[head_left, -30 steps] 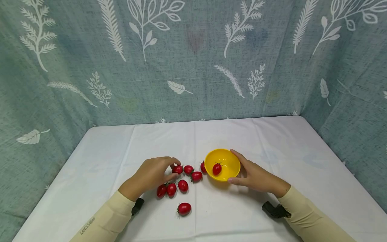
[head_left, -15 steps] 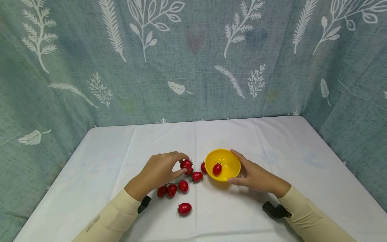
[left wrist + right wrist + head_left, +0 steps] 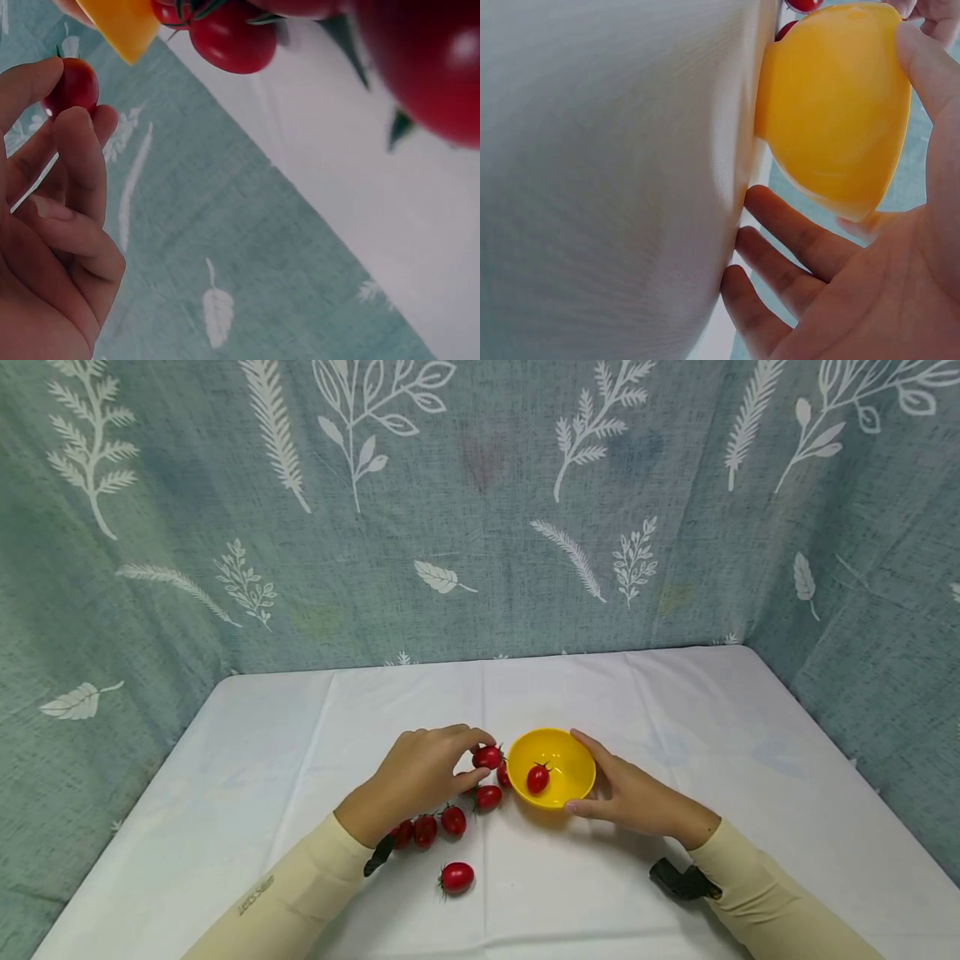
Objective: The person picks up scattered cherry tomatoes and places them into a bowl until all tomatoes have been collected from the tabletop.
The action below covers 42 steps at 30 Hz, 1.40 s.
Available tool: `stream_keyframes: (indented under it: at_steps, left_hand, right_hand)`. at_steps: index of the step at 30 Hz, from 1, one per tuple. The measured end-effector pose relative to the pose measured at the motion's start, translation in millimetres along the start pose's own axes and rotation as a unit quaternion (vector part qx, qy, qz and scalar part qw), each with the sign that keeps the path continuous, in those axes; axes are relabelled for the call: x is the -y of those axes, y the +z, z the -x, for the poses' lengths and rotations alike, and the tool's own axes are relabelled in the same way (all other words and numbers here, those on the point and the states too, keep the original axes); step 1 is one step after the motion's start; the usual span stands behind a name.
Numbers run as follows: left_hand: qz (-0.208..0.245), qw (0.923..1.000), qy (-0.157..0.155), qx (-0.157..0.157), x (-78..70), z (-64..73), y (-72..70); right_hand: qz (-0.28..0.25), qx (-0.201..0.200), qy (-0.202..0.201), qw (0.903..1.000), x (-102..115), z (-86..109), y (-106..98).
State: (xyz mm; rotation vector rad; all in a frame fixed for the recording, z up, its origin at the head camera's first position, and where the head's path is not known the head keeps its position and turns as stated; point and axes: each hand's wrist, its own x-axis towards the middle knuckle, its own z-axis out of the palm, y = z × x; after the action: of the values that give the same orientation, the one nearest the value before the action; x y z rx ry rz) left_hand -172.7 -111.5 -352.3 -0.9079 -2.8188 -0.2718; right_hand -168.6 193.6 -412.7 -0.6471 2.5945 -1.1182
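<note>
My left hand (image 3: pixel 423 772) pinches a red cherry tomato (image 3: pixel 487 757) between thumb and fingers, just left of the yellow bowl (image 3: pixel 577 768). In the left wrist view that tomato (image 3: pixel 75 88) is raised off the table at the fingertips. One cherry tomato (image 3: pixel 537 779) lies inside the bowl. My right hand (image 3: pixel 637 793) holds the bowl's right side, thumb at the near rim and index finger at the far rim. In the right wrist view the other fingers (image 3: pixel 802 244) are spread below the bowl (image 3: pixel 840 105), with tips on the cloth.
Several loose cherry tomatoes (image 3: pixel 425 832) lie under and beside the left hand. One tomato (image 3: pixel 456 878) sits apart, nearer the front. Another (image 3: pixel 504 775) is close against the bowl's left side. A white cloth (image 3: pixel 570 893) covers the table; a green leaf-patterned curtain (image 3: pixel 480 527) surrounds it.
My left hand has picked up a cherry tomato from the group and carried it right, towards the bowl. The right hand and the bowl have stayed in place.
</note>
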Motion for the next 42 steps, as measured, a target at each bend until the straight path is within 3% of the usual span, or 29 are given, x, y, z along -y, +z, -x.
stream_keyframes:
  at_steps: [6,15,37,42]
  left_hand:
    - [0.001,0.9999,0.013,0.009,-9.8,-10.4,0.3]
    - [0.004,0.9985,0.053,-0.007,-16.7,-20.3,4.5]
    - [0.012,0.9977,0.062,0.023,-22.3,-42.6,20.3]
    - [0.010,0.9973,0.058,0.043,-23.4,-47.7,21.9]
  right_hand:
    - [0.001,-0.001,0.003,1.0000,-0.6,-0.8,-0.1]
    - [0.000,0.000,0.000,1.0000,-0.5,-1.5,0.1]
    - [0.007,-0.002,-0.009,0.9999,-2.7,-1.3,1.6]
    - [0.001,-0.001,-0.013,0.9999,-3.2,-1.6,2.1]
